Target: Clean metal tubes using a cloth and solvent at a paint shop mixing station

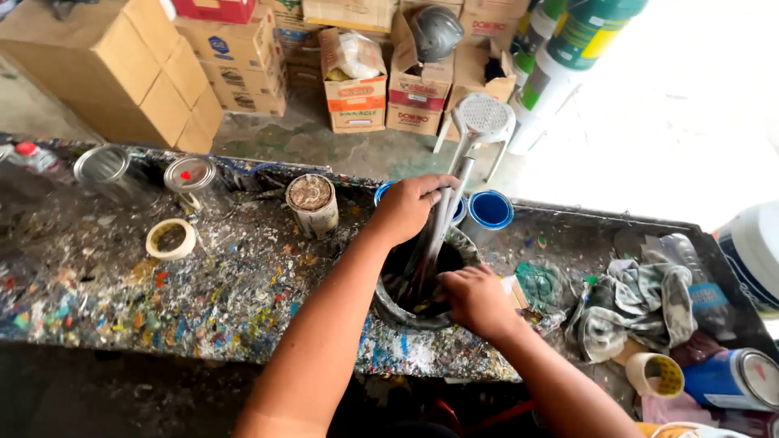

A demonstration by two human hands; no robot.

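My left hand (408, 207) is closed around a grey metal stirring rod (456, 180) that stands slanted in a dark, paint-caked bucket (388, 311). The bucket sits on a workbench (203, 284) covered in multicoloured paint splatter. On the near right rim of the bucket lies my right hand (475, 298), its fingers curled over the edge toward the inside. The rod's lower end is hidden in the dark contents.
On the bench to the left are a tape roll (170, 239), a crusted tin can (312, 203) and two lidded jars (191, 177). Blue lids (491, 209) lie behind the bucket. Rags (641, 300), a blue can (734, 377) and another tape roll (656, 373) crowd the right. A white stool (481, 122) and cardboard boxes (122, 65) stand beyond.
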